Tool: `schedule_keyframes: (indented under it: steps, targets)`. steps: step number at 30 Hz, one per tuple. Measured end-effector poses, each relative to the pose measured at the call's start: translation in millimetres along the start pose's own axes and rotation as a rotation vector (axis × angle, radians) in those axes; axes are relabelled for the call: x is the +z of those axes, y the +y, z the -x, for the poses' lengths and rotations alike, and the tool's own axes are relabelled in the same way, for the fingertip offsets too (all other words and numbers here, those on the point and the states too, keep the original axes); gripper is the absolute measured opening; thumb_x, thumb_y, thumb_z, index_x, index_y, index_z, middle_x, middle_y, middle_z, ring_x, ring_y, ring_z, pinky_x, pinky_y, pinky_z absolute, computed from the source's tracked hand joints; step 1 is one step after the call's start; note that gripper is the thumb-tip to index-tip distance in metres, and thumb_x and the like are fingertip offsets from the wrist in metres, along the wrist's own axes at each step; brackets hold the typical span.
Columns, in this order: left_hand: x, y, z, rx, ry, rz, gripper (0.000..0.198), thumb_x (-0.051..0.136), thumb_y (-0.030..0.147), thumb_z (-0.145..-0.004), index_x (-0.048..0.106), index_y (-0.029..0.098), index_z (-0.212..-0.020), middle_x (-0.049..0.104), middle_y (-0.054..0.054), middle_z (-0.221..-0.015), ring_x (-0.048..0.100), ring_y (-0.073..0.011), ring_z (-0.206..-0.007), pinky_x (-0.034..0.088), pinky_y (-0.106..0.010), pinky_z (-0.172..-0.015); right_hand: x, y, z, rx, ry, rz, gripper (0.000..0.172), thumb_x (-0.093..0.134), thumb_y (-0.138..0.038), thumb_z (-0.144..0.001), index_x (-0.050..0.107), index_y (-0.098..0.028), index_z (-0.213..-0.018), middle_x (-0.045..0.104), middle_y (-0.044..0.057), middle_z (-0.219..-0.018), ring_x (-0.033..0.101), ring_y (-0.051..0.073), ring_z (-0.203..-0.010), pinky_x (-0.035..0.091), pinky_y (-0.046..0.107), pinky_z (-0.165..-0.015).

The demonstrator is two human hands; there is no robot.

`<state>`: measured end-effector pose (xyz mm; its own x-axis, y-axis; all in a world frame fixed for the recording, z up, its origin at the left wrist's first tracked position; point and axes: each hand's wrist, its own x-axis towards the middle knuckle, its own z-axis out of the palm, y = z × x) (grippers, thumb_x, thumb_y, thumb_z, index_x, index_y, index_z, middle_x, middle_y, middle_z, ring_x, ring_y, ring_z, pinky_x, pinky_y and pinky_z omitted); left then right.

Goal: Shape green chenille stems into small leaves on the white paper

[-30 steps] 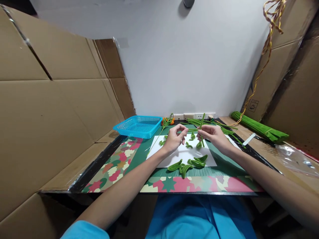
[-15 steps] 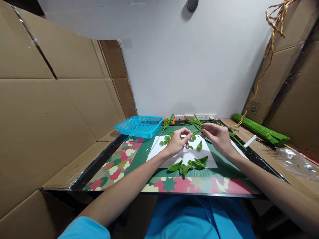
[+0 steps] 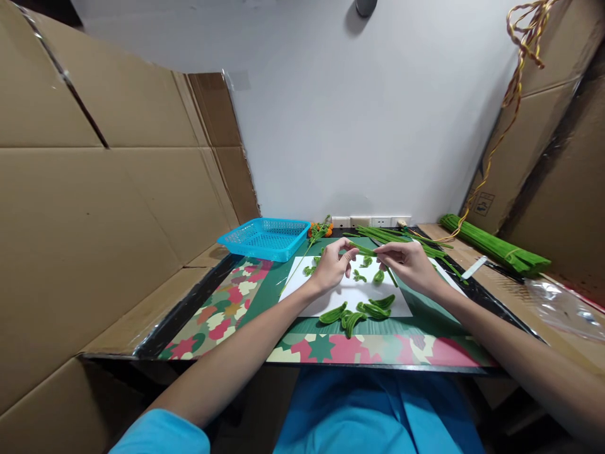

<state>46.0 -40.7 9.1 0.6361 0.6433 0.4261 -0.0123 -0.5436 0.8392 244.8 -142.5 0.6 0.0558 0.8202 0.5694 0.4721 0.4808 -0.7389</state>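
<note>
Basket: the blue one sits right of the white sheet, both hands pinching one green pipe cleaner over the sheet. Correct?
Not quite. The head view shows the basket left of the white sheet, not right. The rest holds: left hand and right hand both pinch one green pipe cleaner above the sheet.

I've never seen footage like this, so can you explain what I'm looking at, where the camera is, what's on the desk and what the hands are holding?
The camera sits on a person's head, looking forward and down, so both arms are that person's own. The left hand and right hand pinch one green pipe cleaner between them. Below lies a white sheet with bent green pieces. A blue basket stands at left, loose green stems behind the hands, and a bundle of pipe cleaners at right. Cardboard walls stand on both sides.
</note>
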Motion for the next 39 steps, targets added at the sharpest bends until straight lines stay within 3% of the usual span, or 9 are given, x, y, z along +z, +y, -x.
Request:
schedule_keyframes:
  steps: [8, 15, 20, 24, 28, 33, 39]
  targets:
    - [1.1, -1, 1, -0.005, -0.018, -0.036, 0.049, 0.057, 0.065, -0.088, 0.055, 0.016, -0.093, 0.058, 0.002, -0.082, 0.056, -0.0037, -0.048, 0.039, -0.016, -0.045, -5, -1, -1, -0.017, -0.034, 0.021, 0.020, 0.067, -0.030, -0.087, 0.080, -0.019, -0.096, 0.077, 0.007, -0.079, 0.074, 0.023, -0.069, 0.059, 0.032, -0.066]
    - [2.9, -1, 0, -0.014, -0.019, 0.062, 0.051, 0.061, 0.066, -0.084, 0.054, 0.016, -0.094, 0.058, 0.002, -0.082, 0.056, -0.0032, -0.049, 0.041, -0.015, -0.044, -5, 0, -3, -0.021, 0.003, 0.024, 0.022, 0.067, -0.035, -0.088, 0.077, -0.018, -0.097, 0.077, 0.007, -0.084, 0.073, 0.023, -0.073, 0.060, 0.034, -0.068]
    - [4.4, 2, -1, -0.025, -0.007, 0.140, 0.053, 0.066, 0.066, -0.081, 0.054, 0.016, -0.094, 0.057, 0.003, -0.081, 0.055, -0.0026, -0.047, 0.039, -0.014, -0.042, -3, -2, -1, -0.013, -0.100, 0.031, 0.024, 0.070, -0.042, -0.088, 0.075, -0.019, -0.092, 0.075, 0.007, -0.078, 0.071, 0.023, -0.068, 0.058, 0.034, -0.063]
    - [6.0, 5, 0, -0.058, -0.028, 0.188, 0.055, 0.073, 0.064, -0.076, 0.055, 0.016, -0.095, 0.059, 0.002, -0.087, 0.055, -0.0027, -0.048, 0.040, -0.014, -0.042, 0, -2, -2, -0.003, 0.018, -0.092, 0.027, 0.074, -0.046, -0.086, 0.072, -0.019, -0.092, 0.074, 0.008, -0.079, 0.072, 0.024, -0.069, 0.060, 0.037, -0.066]
    - [9.6, 11, 6, -0.120, -0.145, 0.133, 0.056, 0.081, 0.060, -0.069, 0.061, 0.015, -0.096, 0.063, -0.001, -0.089, 0.059, -0.0058, -0.058, 0.044, -0.015, -0.047, 1, -1, -5, 0.090, 0.153, -0.344, 0.037, 0.079, -0.054, -0.080, 0.069, -0.019, -0.090, 0.075, 0.008, -0.081, 0.072, 0.023, -0.067, 0.062, 0.040, -0.068]
    - [16.0, 13, 13, -0.178, -0.281, 0.091, 0.054, 0.081, 0.057, -0.071, 0.067, 0.014, -0.099, 0.068, -0.004, -0.087, 0.059, -0.0068, -0.057, 0.044, -0.017, -0.048, 3, 3, -6, 0.197, 0.169, -0.452, 0.044, 0.083, -0.056, -0.074, 0.067, -0.019, -0.090, 0.076, 0.010, -0.087, 0.074, 0.025, -0.077, 0.064, 0.040, -0.071]
    - [17.9, 6, 13, -0.105, -0.207, 0.055, 0.052, 0.076, 0.061, -0.075, 0.070, 0.013, -0.094, 0.069, -0.004, -0.081, 0.058, -0.0075, -0.053, 0.045, -0.020, -0.047, 7, 4, -5, 0.280, 0.119, -0.489, 0.043, 0.085, -0.056, -0.071, 0.067, -0.019, -0.085, 0.074, 0.009, -0.087, 0.072, 0.024, -0.079, 0.064, 0.037, -0.070]
